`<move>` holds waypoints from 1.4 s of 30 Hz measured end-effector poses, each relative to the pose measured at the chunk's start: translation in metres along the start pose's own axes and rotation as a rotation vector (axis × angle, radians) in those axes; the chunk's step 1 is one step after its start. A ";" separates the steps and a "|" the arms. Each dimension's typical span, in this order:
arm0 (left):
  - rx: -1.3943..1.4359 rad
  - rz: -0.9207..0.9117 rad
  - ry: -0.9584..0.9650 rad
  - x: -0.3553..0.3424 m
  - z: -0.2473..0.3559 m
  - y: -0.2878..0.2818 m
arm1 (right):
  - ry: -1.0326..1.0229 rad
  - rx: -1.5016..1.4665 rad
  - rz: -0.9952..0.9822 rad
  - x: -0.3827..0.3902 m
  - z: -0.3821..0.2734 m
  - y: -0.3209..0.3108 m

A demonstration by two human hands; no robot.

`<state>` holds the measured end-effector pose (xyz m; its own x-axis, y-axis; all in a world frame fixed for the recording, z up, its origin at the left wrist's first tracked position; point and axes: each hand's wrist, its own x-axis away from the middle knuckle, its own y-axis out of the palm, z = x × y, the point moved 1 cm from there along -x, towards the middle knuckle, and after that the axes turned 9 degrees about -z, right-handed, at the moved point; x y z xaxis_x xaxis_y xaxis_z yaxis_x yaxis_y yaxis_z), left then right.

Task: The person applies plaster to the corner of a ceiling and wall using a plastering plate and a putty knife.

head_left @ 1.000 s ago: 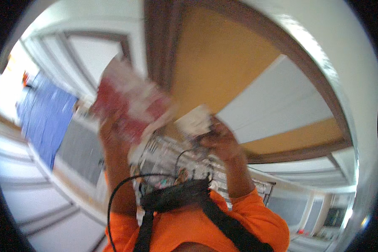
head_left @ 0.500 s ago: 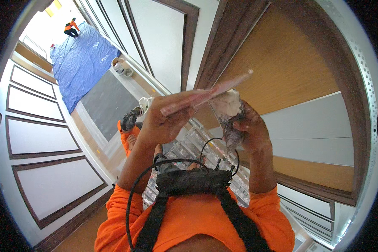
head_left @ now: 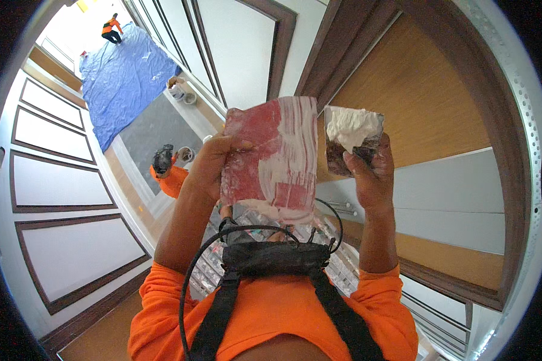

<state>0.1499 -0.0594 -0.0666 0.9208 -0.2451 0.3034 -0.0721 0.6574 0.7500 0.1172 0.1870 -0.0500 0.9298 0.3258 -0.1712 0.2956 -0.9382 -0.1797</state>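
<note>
My left hand (head_left: pixel 218 162) grips the left edge of a flat red board (head_left: pixel 253 129), its thumb lying on the face. White putty (head_left: pixel 298 138) is smeared in streaks over the board's right side and lower edge. To the right, my right hand (head_left: pixel 374 174) is closed round a dark, crusted putty knife (head_left: pixel 337 161) with a broad, squarish blade. A thick lump of white putty (head_left: pixel 354 126) covers its upper part. A narrow gap separates the knife from the board. The fingers behind both things are partly hidden.
Below me are silvery ladder-like steps (head_left: pixel 337 246). A person in orange (head_left: pixel 170 177) is down on the floor beside buckets (head_left: pixel 187 154); another (head_left: pixel 111 29) crouches on a blue tarp (head_left: pixel 126 72). White panelled walls (head_left: pixel 60 192) flank me, with a brown wood surface (head_left: pixel 415 96) at right.
The board has turned from edge-on to face me. The putty knife has moved off it to the right, carrying putty. The person below has shifted slightly.
</note>
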 end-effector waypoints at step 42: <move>-0.306 0.047 0.564 0.001 -0.015 0.024 | 0.665 -0.716 -0.237 0.064 -0.006 -0.007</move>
<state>0.1550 -0.0332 -0.0568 0.9855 0.1459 -0.0864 -0.0810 0.8526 0.5162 0.1761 0.2135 -0.0540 0.6988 0.5872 0.4085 0.3476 -0.7778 0.5236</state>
